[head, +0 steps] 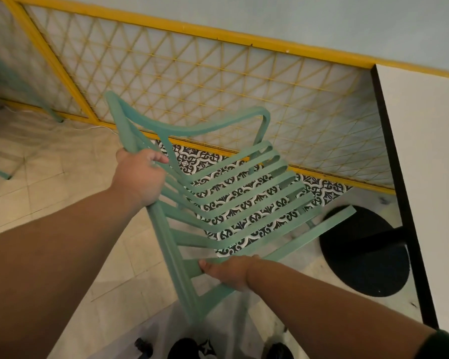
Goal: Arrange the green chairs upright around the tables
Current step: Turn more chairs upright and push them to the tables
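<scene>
Head view: green chair (163, 229) tilted in my grip at centre frame, not yet set down.

My left hand (140, 174) wraps the chair's side rail, and my right hand (228, 273) clasps the lowest slat near the bottom of the frame. The white table (425, 151) runs along the right edge, its black base (360, 255) just beyond the seat. I judge this the placing step: next I must level the chair, swing it right, and stand it facing the table, clear of the base.

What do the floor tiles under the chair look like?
Black-and-white swirly pattern on the tiles, seen through the chair slats in the head view.
</scene>
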{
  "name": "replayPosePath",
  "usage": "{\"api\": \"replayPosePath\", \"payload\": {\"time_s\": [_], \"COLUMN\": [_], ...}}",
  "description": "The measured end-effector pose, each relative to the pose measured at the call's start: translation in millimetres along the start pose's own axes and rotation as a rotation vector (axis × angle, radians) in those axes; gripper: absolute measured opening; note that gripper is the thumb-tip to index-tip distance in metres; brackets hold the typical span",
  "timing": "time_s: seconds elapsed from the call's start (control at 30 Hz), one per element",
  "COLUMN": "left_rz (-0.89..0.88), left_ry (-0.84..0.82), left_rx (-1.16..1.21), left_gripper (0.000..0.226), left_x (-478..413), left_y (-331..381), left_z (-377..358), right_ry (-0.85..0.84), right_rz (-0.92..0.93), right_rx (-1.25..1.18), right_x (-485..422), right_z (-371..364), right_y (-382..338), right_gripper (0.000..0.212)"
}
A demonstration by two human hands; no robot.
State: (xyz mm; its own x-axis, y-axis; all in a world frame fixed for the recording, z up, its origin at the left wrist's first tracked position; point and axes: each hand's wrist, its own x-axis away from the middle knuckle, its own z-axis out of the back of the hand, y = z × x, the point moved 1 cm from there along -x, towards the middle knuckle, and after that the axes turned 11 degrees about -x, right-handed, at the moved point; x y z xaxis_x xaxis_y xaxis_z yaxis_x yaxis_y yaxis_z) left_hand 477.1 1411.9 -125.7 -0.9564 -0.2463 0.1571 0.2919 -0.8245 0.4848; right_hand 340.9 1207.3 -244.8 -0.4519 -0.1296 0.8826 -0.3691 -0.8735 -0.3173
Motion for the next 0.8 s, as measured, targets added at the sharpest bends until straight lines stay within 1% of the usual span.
{"api": "replayPosePath", "payload": {"time_s": [0.13,0.17,0.2,0.27,0.3,0.37,0.43,0.5,0.53,0.6,0.67,0.73,0.8], "left_rz": [-0.041,-0.047,-0.052,-0.07,-0.079,-0.085,-0.09,-0.093,-0.096,-0.102,-0.106,-0.107,-0.103], "left_ry": [-0.01,-0.016,-0.022,-0.034,-0.038,-0.048,-0.055,-0.052,-0.048,-0.043,-0.028,-0.014,-0.008], "left_rx": [-0.005,-0.009,-0.013,-0.027,-0.033,-0.037,-0.046,-0.039,-0.028,-0.012,-0.007,0.021,0.067], "left_gripper": [0.036,0.036,0.036,0.036,0.036,0.036,0.037,0.035,0.034,0.034,0.036,0.041,0.054], "left_x": [-14.8,-17.9,-21.2,-27.3,-30.0,-34.6,-38.2,-40.6,-41.6,-42.4,-41.9,-42.3,-42.8], "left_y": [-3.4,-3.8,-4.3,-4.0,-2.9,-1.0,0.0,-0.5,-1.1,-2.0,-3.0,-4.3,-6.8], "left_z": [4.6,5.6,6.7,9.1,10.3,12.5,13.3,13.5,13.6,13.4,13.4,11.5,10.5], "right_ry": [-0.022,-0.048,-0.076,-0.108,-0.107,-0.091,-0.065,-0.07,-0.072,-0.1,-0.092,0.013,0.124], "right_rz": [0.02,0.038,0.055,0.056,0.06,0.084,0.139,0.117,0.118,0.173,0.248,0.361,0.438], "right_rx": [-0.034,-0.045,-0.073,-0.178,-0.176,-0.126,-0.154,-0.182,-0.172,-0.112,-0.081,-0.095,-0.113], "right_x": [-0.4,0.4,0.4,-3.9,-2.8,-2.9,-7.3,-8.3,-10.1,-7.6,-2.8,4.9,11.9], "right_z": [-3.4,-3.1,-3.0,-3.2,-1.8,1.5,4.7,2.9,2.2,5.2,5.6,7.1,6.8], "right_y": [-17.4,-20.3,-22.7,-27.2,-31.5,-37.3,-38.3,-39.1,-38.8,-40.3,-34.7,-19.2,-0.5], "right_gripper": [0.152,0.146,0.132,0.095,0.084,0.072,0.058,0.058,0.062,0.072,0.07,0.063,0.054]}}
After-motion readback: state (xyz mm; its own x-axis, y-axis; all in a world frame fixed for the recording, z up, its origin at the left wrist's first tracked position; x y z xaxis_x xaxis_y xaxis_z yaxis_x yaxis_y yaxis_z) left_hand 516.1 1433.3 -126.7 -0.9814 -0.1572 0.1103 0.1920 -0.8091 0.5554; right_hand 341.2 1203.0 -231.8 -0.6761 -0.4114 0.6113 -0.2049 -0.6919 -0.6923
